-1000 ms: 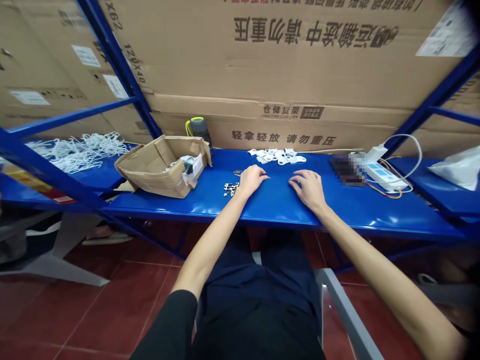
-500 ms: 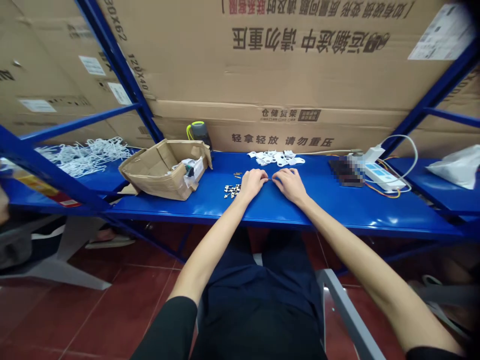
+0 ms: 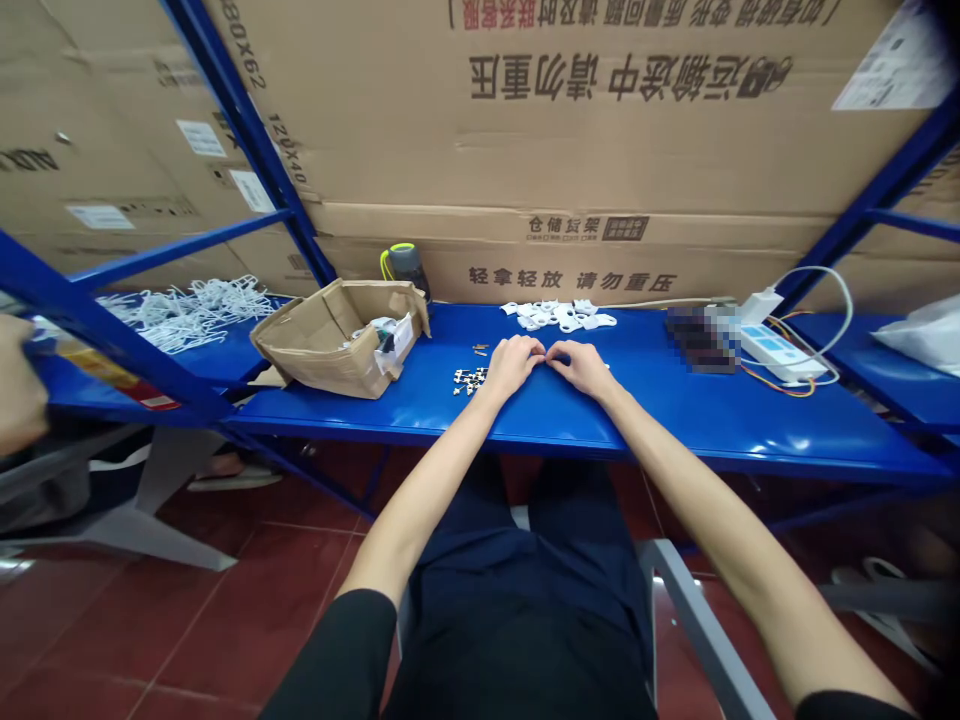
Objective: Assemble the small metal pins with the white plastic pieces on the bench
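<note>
My left hand [image 3: 513, 364] and my right hand [image 3: 580, 366] rest on the blue shelf [image 3: 675, 415] with their fingertips meeting in a pinch at the middle. Something small sits between the fingers, too tiny to name. A cluster of small black-and-white parts [image 3: 466, 379] lies just left of my left hand, with a few brass-coloured bits [image 3: 480, 349] behind it. A pile of white plastic pieces [image 3: 559, 315] lies further back, beyond both hands.
An open cardboard box [image 3: 337, 340] with parts stands at left, a dark bottle [image 3: 406, 267] behind it. White hooks [image 3: 187, 305] are heaped on the left shelf. A power strip with cables [image 3: 772, 350] lies at right. Large cartons form the back wall. Another person's hand [image 3: 19, 385] shows at far left.
My right hand slid left across the shelf until its fingertips met those of my left hand. The left hand stayed near the small parts.
</note>
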A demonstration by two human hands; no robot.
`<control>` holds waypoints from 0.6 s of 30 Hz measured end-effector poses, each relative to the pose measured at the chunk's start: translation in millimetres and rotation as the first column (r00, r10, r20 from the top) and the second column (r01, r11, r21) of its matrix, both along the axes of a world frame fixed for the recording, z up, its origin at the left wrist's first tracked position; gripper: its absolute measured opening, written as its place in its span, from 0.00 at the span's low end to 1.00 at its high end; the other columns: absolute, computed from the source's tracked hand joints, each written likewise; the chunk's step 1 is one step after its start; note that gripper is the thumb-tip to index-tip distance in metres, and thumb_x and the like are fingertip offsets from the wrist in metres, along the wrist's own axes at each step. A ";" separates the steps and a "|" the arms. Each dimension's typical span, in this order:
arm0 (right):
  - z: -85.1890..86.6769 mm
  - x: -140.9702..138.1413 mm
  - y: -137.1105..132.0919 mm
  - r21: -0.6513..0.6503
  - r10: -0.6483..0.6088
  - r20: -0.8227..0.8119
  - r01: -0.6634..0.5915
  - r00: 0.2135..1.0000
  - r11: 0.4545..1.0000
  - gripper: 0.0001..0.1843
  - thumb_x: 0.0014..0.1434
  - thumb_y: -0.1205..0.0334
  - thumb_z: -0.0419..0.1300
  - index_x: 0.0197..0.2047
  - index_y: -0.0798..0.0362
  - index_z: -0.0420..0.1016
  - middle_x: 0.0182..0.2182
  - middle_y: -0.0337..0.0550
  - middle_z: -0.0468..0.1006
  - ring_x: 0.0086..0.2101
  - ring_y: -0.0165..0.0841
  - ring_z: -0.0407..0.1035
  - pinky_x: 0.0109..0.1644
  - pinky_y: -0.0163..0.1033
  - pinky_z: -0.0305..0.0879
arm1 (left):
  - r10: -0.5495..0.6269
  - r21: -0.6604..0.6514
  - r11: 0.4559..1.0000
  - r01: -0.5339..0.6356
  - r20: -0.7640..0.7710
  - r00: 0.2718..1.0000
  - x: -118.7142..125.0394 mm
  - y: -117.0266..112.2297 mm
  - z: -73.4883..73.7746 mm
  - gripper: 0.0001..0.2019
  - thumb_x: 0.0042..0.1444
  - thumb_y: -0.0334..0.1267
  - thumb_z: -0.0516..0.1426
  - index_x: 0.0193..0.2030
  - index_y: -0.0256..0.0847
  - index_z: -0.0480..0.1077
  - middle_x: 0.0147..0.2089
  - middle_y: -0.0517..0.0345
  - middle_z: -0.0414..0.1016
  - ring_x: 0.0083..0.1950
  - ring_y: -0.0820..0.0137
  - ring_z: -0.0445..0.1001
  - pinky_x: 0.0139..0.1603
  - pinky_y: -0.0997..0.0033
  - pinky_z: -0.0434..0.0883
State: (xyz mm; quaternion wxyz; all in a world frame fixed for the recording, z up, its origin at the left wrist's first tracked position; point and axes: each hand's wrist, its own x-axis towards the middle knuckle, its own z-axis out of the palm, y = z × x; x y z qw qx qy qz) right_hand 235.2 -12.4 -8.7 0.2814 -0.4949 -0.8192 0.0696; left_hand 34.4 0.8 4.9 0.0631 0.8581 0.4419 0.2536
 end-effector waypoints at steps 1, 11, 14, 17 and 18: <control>0.5 0.0 -0.4 -0.001 0.003 -0.010 -0.003 1.000 1.000 0.12 0.66 0.61 0.57 0.46 0.50 0.82 0.44 0.46 0.86 0.45 0.42 0.77 0.54 0.44 0.69 | -0.009 0.002 1.000 0.009 0.003 1.000 -0.2 0.0 -0.1 0.06 0.72 0.38 0.60 0.50 0.44 0.79 0.53 0.55 0.84 0.59 0.61 0.76 0.59 0.63 0.66; -0.2 1.6 0.9 0.039 0.015 -0.055 -0.013 0.998 0.999 0.10 0.63 0.65 0.59 0.41 0.50 0.83 0.40 0.46 0.85 0.42 0.41 0.77 0.51 0.44 0.70 | 0.036 0.010 0.999 -0.035 -0.082 0.996 -2.2 0.5 0.2 0.10 0.71 0.43 0.61 0.50 0.46 0.84 0.52 0.54 0.84 0.57 0.58 0.76 0.57 0.60 0.67; -4.5 3.3 4.9 0.056 0.027 -0.110 -0.021 0.994 0.998 0.08 0.62 0.67 0.60 0.41 0.49 0.82 0.39 0.44 0.86 0.42 0.41 0.78 0.50 0.44 0.72 | 0.032 0.005 0.999 -0.032 -0.093 0.995 -0.7 1.0 -0.6 0.10 0.72 0.41 0.59 0.51 0.48 0.83 0.53 0.55 0.83 0.57 0.58 0.76 0.57 0.60 0.67; -7.0 4.6 7.1 0.082 0.025 -0.194 -0.010 0.981 0.997 0.08 0.62 0.67 0.61 0.42 0.48 0.81 0.40 0.44 0.86 0.42 0.42 0.79 0.50 0.45 0.73 | 0.060 0.002 0.998 -0.060 -0.085 0.995 1.3 1.0 -2.0 0.11 0.73 0.39 0.58 0.51 0.47 0.83 0.53 0.54 0.83 0.58 0.58 0.76 0.59 0.60 0.67; -7.2 5.1 7.4 0.093 0.013 -0.216 0.007 0.976 0.996 0.08 0.62 0.67 0.61 0.42 0.48 0.81 0.40 0.44 0.87 0.43 0.42 0.80 0.50 0.45 0.74 | 0.077 0.001 0.997 -0.078 -0.076 0.994 1.8 0.9 -2.3 0.11 0.74 0.39 0.57 0.51 0.47 0.82 0.53 0.54 0.83 0.59 0.58 0.76 0.59 0.60 0.67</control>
